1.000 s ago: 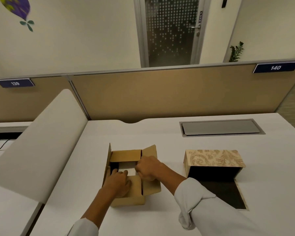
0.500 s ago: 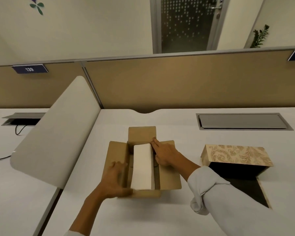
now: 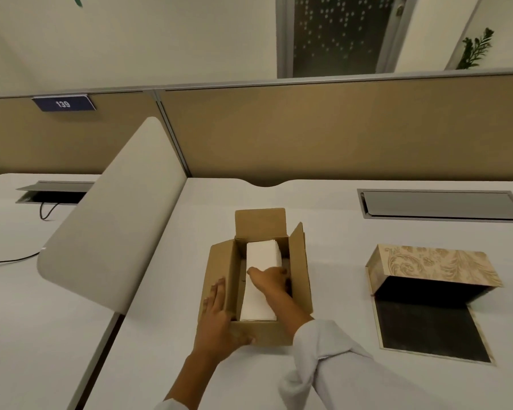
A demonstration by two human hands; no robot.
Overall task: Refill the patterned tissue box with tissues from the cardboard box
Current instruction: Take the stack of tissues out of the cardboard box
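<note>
The cardboard box (image 3: 261,224) stands open on the white desk (image 3: 335,241), all flaps folded out. Inside lies a white tissue stack (image 3: 262,255), lengthwise. My right hand (image 3: 271,281) reaches into the box and lies over the middle of the stack, thumb on its left and fingers down its right side. My left hand (image 3: 216,316) rests on the box's left flap and near left corner, holding it steady. To the right stands the patterned tissue box (image 3: 436,264), beige with a floral print, open toward me with a dark inside and a black flap (image 3: 427,331) lying flat on the desk.
A white curved divider (image 3: 116,232) rises left of the cardboard box. A grey cable hatch (image 3: 439,204) is set into the desk at the back right. A tan partition (image 3: 338,128) closes off the far edge. On the neighbouring desk lies a black cable (image 3: 46,213).
Both hands spread the cardboard box's flaps open, baring the tissue stack. My right hand then moved from the box's right flap down onto the stack; my left hand stayed at the left side.
</note>
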